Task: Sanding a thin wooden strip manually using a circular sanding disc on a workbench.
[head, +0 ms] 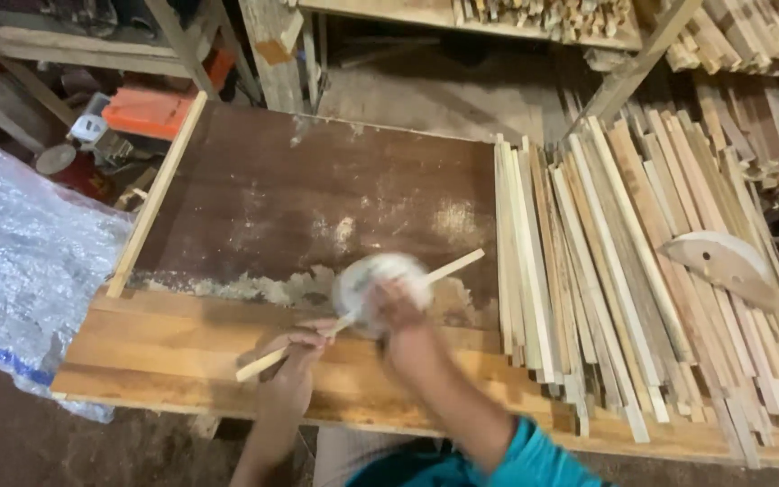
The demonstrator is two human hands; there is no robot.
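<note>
While we rub, these hold:
Stick: lies at 6 o'clock on the bench, slanting toward 2.
Left hand: pinching its low end; we keep it pinned.
Right hand: closed on a blurred white pad; we press evenly.

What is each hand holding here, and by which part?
The left hand pinches a thin wooden stick near its lower end. The right hand presses a blurred whitish pad onto it; exact grip unclear.
</note>
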